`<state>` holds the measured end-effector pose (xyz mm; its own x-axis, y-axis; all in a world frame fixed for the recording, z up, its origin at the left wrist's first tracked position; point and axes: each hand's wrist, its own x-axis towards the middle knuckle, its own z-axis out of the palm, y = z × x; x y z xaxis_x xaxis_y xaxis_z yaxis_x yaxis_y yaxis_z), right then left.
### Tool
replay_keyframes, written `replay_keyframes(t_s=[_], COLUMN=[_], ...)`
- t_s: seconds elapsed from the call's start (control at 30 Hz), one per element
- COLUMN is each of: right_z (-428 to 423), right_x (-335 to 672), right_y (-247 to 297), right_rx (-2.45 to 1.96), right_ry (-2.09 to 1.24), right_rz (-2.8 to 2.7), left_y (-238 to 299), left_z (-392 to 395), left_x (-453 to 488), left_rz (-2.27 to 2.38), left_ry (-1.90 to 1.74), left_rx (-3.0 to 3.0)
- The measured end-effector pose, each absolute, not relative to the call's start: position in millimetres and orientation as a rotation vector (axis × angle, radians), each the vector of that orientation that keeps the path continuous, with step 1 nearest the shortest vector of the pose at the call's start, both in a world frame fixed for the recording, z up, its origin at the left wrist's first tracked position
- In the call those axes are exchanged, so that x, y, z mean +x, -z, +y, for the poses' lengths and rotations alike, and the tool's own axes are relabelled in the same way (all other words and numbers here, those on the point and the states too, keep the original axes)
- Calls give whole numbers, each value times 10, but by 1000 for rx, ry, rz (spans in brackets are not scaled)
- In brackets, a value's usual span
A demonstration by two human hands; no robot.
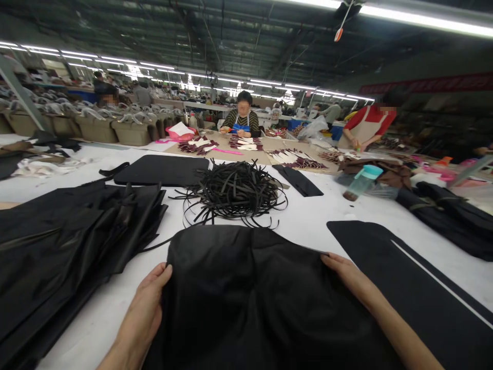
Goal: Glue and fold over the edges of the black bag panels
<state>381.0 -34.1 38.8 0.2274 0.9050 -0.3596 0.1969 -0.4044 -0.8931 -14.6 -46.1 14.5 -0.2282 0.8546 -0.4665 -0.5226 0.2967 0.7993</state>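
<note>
A large black leather-like sheet (246,293) spreads in front of me, its far edge curved and its surface softly creased. My left hand (148,295) is closed on its left edge, thumb on top. At the sheet's upper right edge, my right hand (346,272) pinches it between thumb and fingers. Just beyond the sheet lies a tangled heap of thin black strips (241,190). A pile of black sheets (69,241) rests left of my left hand. Right of my right hand is a flat black panel (404,272) with a white line along it.
Farther back on the white table (308,210) are a black rounded panel (162,169), a small black piece (300,180) and a bottle with a turquoise lid (362,182). Folded black pieces (454,216) lie at right. Co-workers (242,118) work across the table; olive bags (96,128) stand back left.
</note>
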Motion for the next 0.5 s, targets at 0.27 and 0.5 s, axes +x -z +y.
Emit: replay_keyframes(t_s=[0.27, 0.5], right_z=[-500, -510], right_x=[4044, 3998], right_y=[-111, 4], right_rx=[-1878, -2202], right_ry=[-1161, -543], right_rz=[-1088, -1291], left_y=[27, -25], left_z=[-446, -512], left_x=[-321, -82], left_rz=[1340, 1176], left_ry=[-1241, -1147], left_rx=[475, 526])
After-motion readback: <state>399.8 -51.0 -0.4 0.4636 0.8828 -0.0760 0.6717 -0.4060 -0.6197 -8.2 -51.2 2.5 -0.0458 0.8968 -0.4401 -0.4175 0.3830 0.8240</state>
